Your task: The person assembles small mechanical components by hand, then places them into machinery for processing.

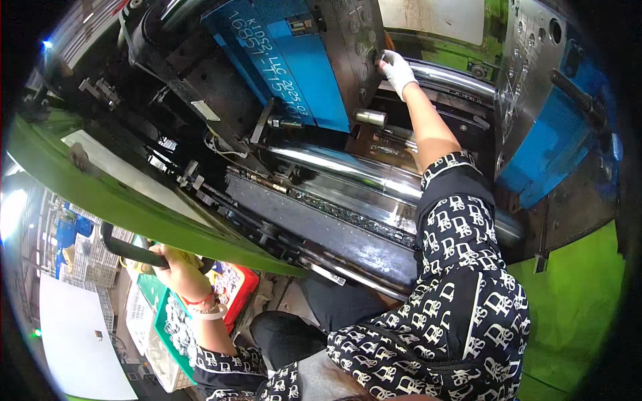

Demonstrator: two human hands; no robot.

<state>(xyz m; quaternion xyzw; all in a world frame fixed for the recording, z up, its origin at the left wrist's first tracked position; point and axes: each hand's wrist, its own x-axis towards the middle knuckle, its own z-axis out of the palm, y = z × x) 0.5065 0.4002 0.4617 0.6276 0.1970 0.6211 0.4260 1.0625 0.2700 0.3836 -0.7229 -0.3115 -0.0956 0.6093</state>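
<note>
My left hand [182, 273] is closed round the dark curved handle [130, 250] of the green machine door [150, 210], at the lower left. A pale bangle and a red band circle that wrist. My right hand [399, 73], in a white glove, reaches far into the machine between two mould halves. Its bent fingertips meet the steel face [354, 47] of the left, blue mould half [294, 73]. Whatever those fingers hold, if anything, is too small to make out. Opposite stands the other mould half [545, 140], blue with a pitted metal face.
Shiny tie bars [348, 170] cross the machine below and behind my right arm. A steel pin [371, 117] juts from the left mould half. Beside the door, a red tray [249, 294] and a teal tray [162, 322] hold small parts. A white panel [73, 327] stands lower left.
</note>
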